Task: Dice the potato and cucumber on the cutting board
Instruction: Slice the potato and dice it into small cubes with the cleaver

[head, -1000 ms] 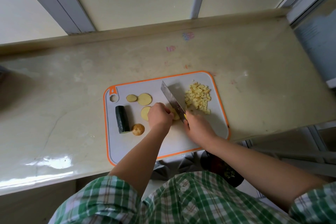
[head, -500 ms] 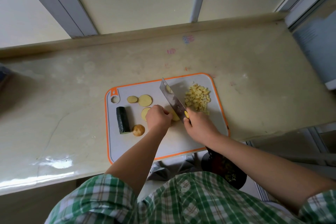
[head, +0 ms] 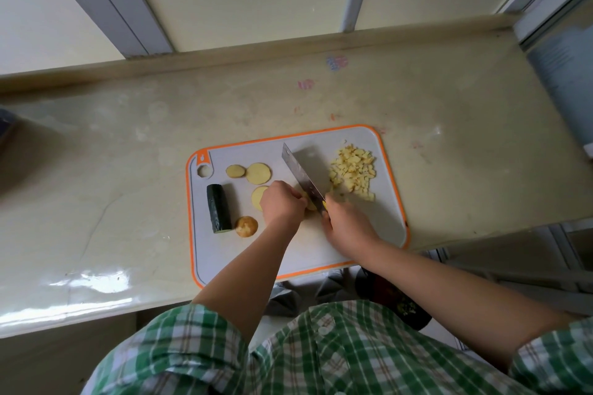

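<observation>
As the right hand (head: 348, 228) grips a knife (head: 301, 178), the board (head: 385, 228) overhangs the counter (head: 128, 202).

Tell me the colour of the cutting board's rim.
Orange, bordering the pale grey cutting board; the head view shows it best.

Board (head: 224, 253): grey, orange rim. Cucumber (head: 219, 212): dark green stub, flat, 9 o'clock. Slices (head: 258, 173): 11 o'clock. Potato end (head: 246, 226): 8 o'clock. Dice (head: 353, 171): heap, 2 o'clock. Knife (head: 300, 178): blade on centre slice.
</observation>
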Tool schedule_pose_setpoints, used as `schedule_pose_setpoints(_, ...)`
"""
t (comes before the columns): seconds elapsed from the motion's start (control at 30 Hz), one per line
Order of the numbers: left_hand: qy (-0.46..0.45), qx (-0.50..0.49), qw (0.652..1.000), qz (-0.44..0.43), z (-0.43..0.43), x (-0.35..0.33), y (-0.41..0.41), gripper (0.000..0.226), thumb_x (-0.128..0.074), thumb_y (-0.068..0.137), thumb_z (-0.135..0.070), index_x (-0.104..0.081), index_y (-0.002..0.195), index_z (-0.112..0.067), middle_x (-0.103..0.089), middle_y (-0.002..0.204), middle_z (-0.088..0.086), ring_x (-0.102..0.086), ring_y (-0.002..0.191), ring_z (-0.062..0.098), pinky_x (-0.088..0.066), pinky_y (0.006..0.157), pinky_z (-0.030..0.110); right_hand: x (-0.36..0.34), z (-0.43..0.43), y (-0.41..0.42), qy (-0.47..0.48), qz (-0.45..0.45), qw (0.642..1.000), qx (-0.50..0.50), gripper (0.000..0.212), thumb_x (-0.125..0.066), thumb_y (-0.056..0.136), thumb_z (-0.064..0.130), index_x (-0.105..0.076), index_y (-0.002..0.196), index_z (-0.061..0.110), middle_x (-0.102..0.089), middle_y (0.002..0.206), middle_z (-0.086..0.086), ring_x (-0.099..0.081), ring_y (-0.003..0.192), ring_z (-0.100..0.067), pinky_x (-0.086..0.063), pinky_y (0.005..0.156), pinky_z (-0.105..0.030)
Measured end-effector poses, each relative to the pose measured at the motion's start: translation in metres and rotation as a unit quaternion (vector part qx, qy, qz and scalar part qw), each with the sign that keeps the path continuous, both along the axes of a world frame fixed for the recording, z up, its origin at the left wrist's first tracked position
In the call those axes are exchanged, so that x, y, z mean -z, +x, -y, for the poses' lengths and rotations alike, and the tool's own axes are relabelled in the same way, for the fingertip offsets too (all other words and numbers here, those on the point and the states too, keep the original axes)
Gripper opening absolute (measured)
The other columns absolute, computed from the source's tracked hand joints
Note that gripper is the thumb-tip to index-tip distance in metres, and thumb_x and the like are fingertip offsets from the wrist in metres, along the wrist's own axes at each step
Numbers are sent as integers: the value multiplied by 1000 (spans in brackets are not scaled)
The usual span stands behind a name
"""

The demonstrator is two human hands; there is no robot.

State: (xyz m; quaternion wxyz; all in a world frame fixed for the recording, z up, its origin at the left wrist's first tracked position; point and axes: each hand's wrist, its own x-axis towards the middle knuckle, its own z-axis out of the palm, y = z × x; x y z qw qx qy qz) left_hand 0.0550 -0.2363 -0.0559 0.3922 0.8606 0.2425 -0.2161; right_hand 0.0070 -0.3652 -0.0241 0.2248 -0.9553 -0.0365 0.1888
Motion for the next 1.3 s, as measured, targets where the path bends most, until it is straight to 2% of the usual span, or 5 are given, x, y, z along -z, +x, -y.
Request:
schedule_pose_setpoints(0.27,-1,6,1000,-6,-2,-12,-4,5,-69,78,-13,-70,74,-13,-69,66,4,-69,69,21,-59,69,33,-2,8,1,19,36,999,16,13,-47,94,18,-53,98,7,-62,78,-21,-59,73,-39,-33,55,-35)
schedule_pose_setpoints(0.47,-4,0,1000,-8,-4,-21,-8,24,-67,83,-17,-67,59,-18,-68,54,2,-69,60,15,-58,68,29,-14,11,7,22,63,998,2,9,-48,92,17,-51,91,8,-61,73,-22,-58,70,-41,-29,54,-33)
schedule_pose_setpoints(0.87,-13,-24,999,-21,-1,-22,-6,20,-66,81,-11,-70,61,-13,-69,58,5,-69,60,20,-60,69,35,-2,7,-2,18,13,1000,-11,10,-44,94,14,-49,97,7,-60,82,-22,-57,78,-40,-30,57,-34)
schedule_pose_setpoints(1.07,-21,-28,999,-31,0,-25,-5,21,-66,80,-9,-70,60,-14,-69,58,6,-69,63,20,-58,70,31,5,2,-3,20,2,1000,-7,10,-42,95,16,-49,98,8,-61,86,-17,-59,80,-37,-40,60,-35)
schedule_pose_setpoints(1.3,-15,-7,1000,-25,-1,-26,-5,19,-65,80,-9,-72,63,-13,-69,57,6,-69,62,19,-59,70,32,7,6,0,30,18,999,6,13,-44,95,20,-51,98,9,-61,79,-17,-59,74,-37,-43,57,-38)
